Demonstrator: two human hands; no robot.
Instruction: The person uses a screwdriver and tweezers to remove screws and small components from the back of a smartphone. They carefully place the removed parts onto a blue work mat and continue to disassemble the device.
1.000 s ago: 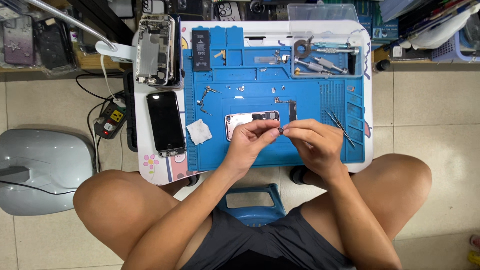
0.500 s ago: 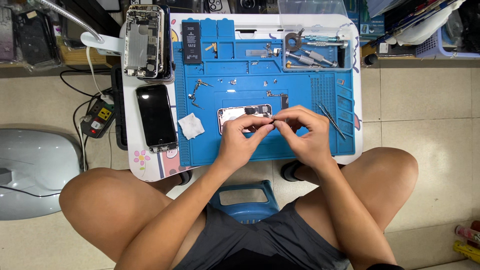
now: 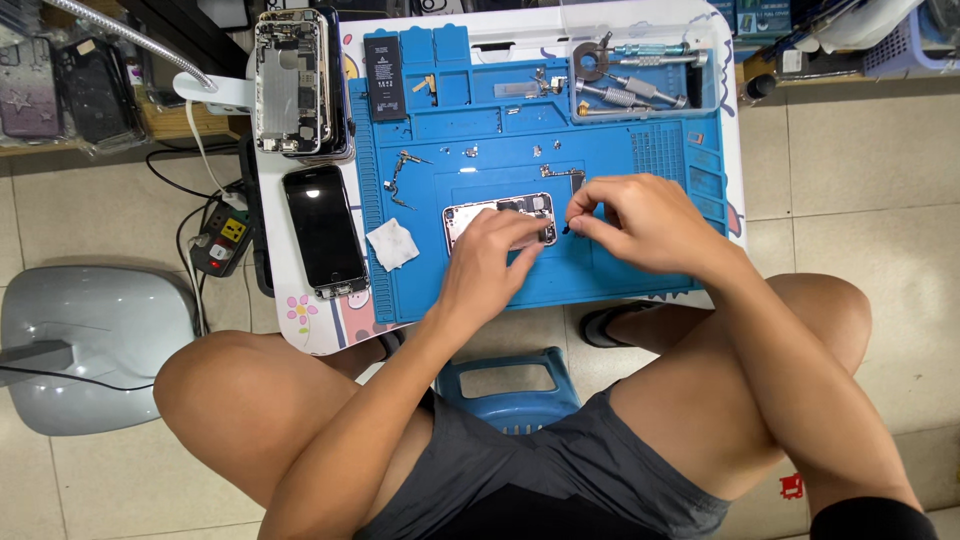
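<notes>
Phone shell: opened silver smartphone housing (image 3: 497,216) with its inner parts showing, lying flat near the middle of the blue silicone repair mat (image 3: 620,270); its near right corner is covered by a hand
Left hand: left hand (image 3: 487,262) rests on the near part of the housing; fingers (image 3: 520,232) together, pressing down on it
Right hand: right hand (image 3: 640,222) just right of the housing; fingers (image 3: 590,215) pinched on a thin dark tool (image 3: 567,229) whose tip points at the housing's right edge
Seat: blue plastic stool (image 3: 510,385) between the bare knees, nearest the camera
Table: small white table (image 3: 320,325) with cartoon stickers carries the mat
Left of mat: crumpled white wipe (image 3: 392,245) on the mat's left part; black-screened smartphone (image 3: 323,230) face up just beside the mat
Far left: stripped phone body with exposed metal interior (image 3: 292,82) on a stack; black rectangular battery (image 3: 384,62) beside it
Far right: clear plastic tray (image 3: 700,60) holding metal screwdrivers (image 3: 630,92)
Floor: grey rounded appliance (image 3: 90,345) and a black power strip (image 3: 225,240) on the tiles to the left
</notes>
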